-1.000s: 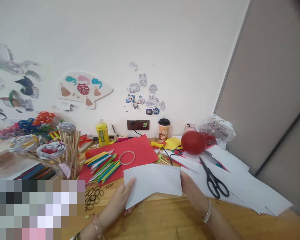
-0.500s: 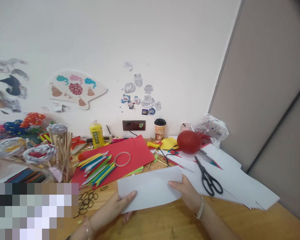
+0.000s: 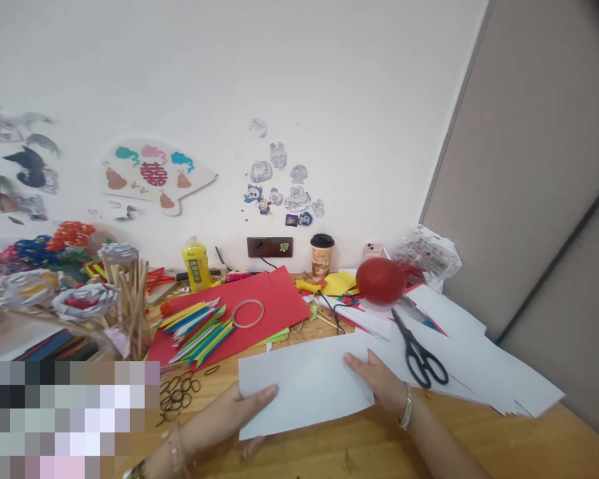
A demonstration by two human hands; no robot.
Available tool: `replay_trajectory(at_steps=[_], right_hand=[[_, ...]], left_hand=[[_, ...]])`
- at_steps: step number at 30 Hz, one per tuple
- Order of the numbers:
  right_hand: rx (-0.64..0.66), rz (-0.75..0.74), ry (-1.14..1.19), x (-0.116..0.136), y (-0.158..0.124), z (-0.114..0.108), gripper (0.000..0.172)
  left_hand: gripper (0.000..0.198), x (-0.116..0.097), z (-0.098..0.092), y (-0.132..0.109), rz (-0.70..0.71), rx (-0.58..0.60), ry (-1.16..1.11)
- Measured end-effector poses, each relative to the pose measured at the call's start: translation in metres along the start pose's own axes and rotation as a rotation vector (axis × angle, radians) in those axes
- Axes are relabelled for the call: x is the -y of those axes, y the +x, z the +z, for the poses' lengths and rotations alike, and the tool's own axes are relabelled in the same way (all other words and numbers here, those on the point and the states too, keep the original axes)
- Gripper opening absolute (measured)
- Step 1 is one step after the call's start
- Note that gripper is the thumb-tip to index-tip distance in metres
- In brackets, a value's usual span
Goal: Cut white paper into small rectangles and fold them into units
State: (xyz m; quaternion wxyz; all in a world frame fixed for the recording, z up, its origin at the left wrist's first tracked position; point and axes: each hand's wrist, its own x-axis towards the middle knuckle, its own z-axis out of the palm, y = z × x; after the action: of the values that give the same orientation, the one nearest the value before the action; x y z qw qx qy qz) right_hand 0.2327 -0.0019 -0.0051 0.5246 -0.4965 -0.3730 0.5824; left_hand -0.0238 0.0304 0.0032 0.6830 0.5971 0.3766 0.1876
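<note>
A white sheet of paper (image 3: 307,389) is held between both hands above the front of the wooden table. My left hand (image 3: 244,409) grips its left edge, thumb on top and fingertips showing below the lower edge. On the right edge, my right hand (image 3: 374,378) pinches the paper with its thumb on top; its other fingers are hidden behind. Black-handled scissors (image 3: 419,356) lie just right of my right hand on more white sheets (image 3: 484,372).
Folded coloured paper strips (image 3: 199,332) and a ring (image 3: 248,313) lie on red paper (image 3: 274,293). Black rubber bands (image 3: 180,392) are at left. Behind stand a yellow bottle (image 3: 196,266), a coffee cup (image 3: 322,258) and a red balloon (image 3: 381,280). Paper flowers (image 3: 84,303) crowd the left.
Both hands and the paper have shifted slightly right. The paper's lower left corner sits a little lower, and the whole view has moved slightly.
</note>
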Motion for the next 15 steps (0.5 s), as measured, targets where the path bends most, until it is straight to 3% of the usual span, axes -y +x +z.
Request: replay_trajectory(at_steps=[9, 15], right_hand=[[-0.184, -0.091, -0.270, 0.000, 0.001, 0.003, 0.036], [-0.247, -0.480, -0.423, 0.005, -0.003, 0.017, 0.021]], left_hand=[[0.045, 0.000, -0.002, 0.001, -0.030, 0.000, -0.003], [0.044, 0.000, 0.005, 0.008, 0.029, -0.169, 0.108]])
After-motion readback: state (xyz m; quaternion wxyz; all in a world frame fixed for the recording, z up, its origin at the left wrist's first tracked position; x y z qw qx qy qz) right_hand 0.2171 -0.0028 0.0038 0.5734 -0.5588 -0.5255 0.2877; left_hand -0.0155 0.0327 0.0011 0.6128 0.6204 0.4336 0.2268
